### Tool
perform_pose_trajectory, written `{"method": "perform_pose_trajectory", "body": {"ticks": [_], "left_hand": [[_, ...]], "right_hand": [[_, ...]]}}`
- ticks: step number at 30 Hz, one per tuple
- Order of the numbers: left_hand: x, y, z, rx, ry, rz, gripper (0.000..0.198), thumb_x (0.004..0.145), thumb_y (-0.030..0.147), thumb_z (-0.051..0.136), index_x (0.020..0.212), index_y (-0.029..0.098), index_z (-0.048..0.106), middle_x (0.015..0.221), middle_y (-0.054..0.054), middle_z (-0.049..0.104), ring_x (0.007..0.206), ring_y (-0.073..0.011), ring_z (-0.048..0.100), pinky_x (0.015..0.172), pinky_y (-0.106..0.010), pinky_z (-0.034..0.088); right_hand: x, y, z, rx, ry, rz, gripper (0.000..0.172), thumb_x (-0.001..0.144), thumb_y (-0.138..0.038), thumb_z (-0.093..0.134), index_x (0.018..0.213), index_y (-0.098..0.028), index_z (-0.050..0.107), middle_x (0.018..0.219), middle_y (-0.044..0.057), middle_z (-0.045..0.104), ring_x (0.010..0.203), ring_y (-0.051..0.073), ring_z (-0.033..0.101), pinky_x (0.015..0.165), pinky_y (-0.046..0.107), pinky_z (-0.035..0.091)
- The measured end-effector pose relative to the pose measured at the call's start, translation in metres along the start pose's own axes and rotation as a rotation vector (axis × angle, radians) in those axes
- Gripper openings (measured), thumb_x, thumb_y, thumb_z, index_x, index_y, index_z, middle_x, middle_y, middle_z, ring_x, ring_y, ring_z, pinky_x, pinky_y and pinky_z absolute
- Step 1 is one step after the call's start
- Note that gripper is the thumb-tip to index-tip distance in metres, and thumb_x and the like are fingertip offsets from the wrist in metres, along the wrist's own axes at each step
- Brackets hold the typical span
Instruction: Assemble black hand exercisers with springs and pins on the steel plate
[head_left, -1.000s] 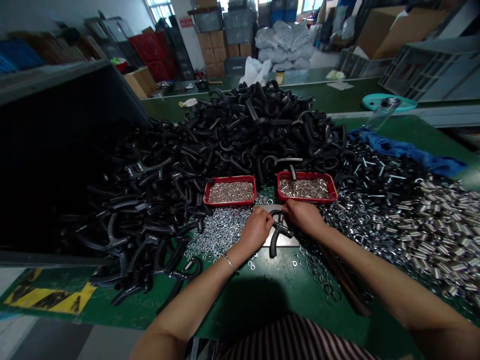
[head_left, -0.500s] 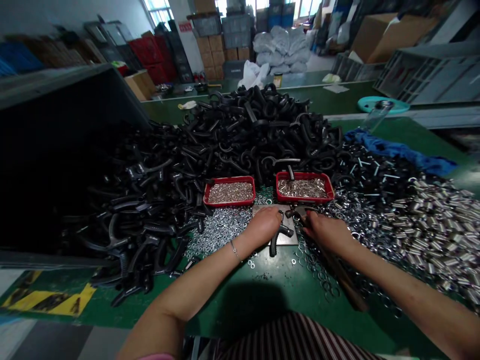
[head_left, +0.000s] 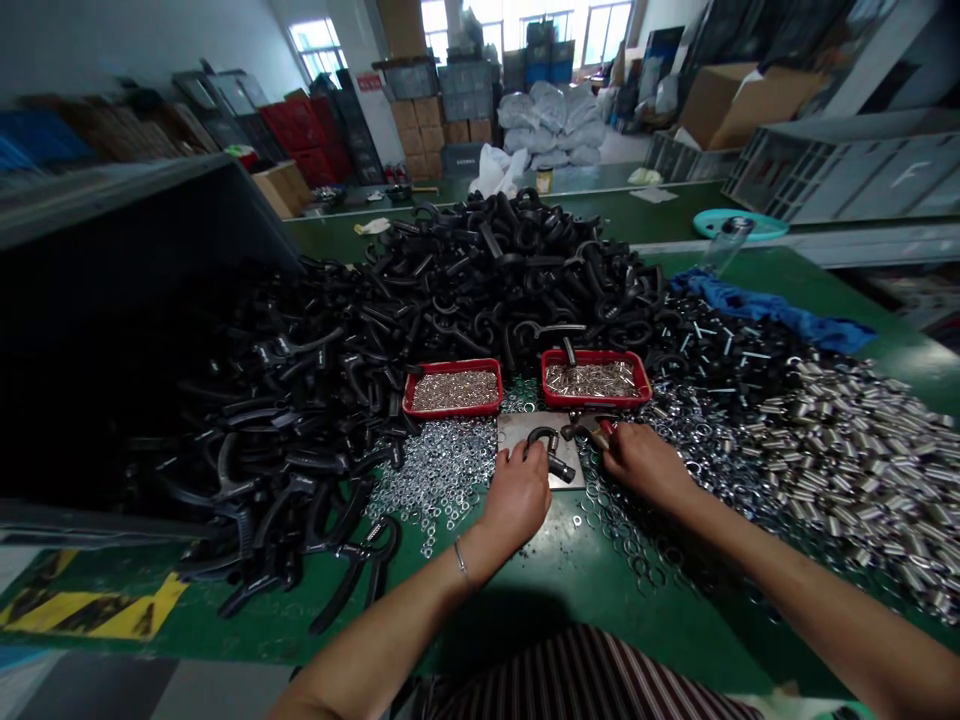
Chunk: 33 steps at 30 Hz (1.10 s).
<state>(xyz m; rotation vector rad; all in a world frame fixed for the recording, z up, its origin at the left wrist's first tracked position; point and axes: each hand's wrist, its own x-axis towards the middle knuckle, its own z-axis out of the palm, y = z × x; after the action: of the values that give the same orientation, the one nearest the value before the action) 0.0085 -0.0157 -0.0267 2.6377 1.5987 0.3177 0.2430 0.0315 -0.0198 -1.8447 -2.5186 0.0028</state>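
Observation:
My left hand (head_left: pixel 519 495) is closed around a black hooked plastic handle (head_left: pixel 561 467) over a flat metal plate (head_left: pixel 517 428). Its curved end and a short metal pin show past my fingers. My right hand (head_left: pixel 646 466) grips a hammer (head_left: pixel 592 428) close to the head, which rests low at the plate's upper right edge. The rest of the hammer's shaft is hidden by my hand and forearm. Behind the plate stand two red trays: the left tray (head_left: pixel 453 411) holds tiny metal pieces, the right tray (head_left: pixel 597 402) small metal pins.
Black handles (head_left: pixel 480 270) are heaped behind the trays and spill from a dark bin (head_left: pixel 150 185) at left. Small washers (head_left: pixel 431 470) lie left of the plate, metal rings (head_left: pixel 637 545) and silver cylinders (head_left: pixel 862 450) to the right. A blue cloth (head_left: pixel 780 310) lies farther back.
My left hand has shifted toward me and now wraps the black handle, which has turned on the plate. A hooked black handle now lies at front left. The hammer stays in my right hand.

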Motion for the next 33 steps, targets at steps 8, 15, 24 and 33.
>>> {"method": "perform_pose_trajectory", "body": {"ticks": [8,15,24,33], "left_hand": [[-0.004,0.005,0.006,0.033,-0.011,-0.024,0.050,0.091,0.014,0.043,0.140,0.006,0.047,0.143,-0.019,0.049,0.131,-0.0362,0.043,0.105,-0.051,0.037],[-0.004,0.005,0.008,0.077,-0.012,-0.025,0.048,0.092,0.011,0.038,0.139,0.005,0.049,0.142,-0.019,0.050,0.131,-0.0373,0.042,0.103,-0.052,0.039],[-0.003,0.006,0.007,0.041,-0.032,-0.033,0.048,0.092,0.011,0.040,0.139,0.006,0.049,0.144,-0.019,0.048,0.133,-0.0370,0.041,0.105,-0.051,0.037],[0.017,-0.010,-0.022,-0.495,-0.025,-0.164,0.049,0.093,0.020,0.048,0.142,0.018,0.045,0.127,-0.014,0.060,0.110,-0.0263,0.060,0.097,-0.041,0.047]], "right_hand": [[-0.008,0.007,-0.021,0.286,0.184,-0.062,0.018,0.090,-0.029,0.055,0.101,-0.014,0.053,0.095,0.013,0.060,0.090,0.027,0.058,0.082,0.035,0.046],[-0.005,-0.011,-0.026,0.346,0.159,-0.170,0.014,0.096,-0.023,0.045,0.107,-0.019,0.052,0.106,0.011,0.057,0.097,0.024,0.058,0.079,0.033,0.049],[-0.012,-0.018,-0.020,0.331,0.150,-0.166,0.018,0.099,-0.026,0.041,0.107,-0.021,0.056,0.107,0.011,0.061,0.099,0.025,0.059,0.074,0.032,0.049],[-0.011,0.043,-0.005,0.546,0.339,0.288,0.030,0.088,-0.040,0.057,0.108,-0.017,0.060,0.100,0.010,0.066,0.084,0.025,0.062,0.073,0.035,0.047]]}}
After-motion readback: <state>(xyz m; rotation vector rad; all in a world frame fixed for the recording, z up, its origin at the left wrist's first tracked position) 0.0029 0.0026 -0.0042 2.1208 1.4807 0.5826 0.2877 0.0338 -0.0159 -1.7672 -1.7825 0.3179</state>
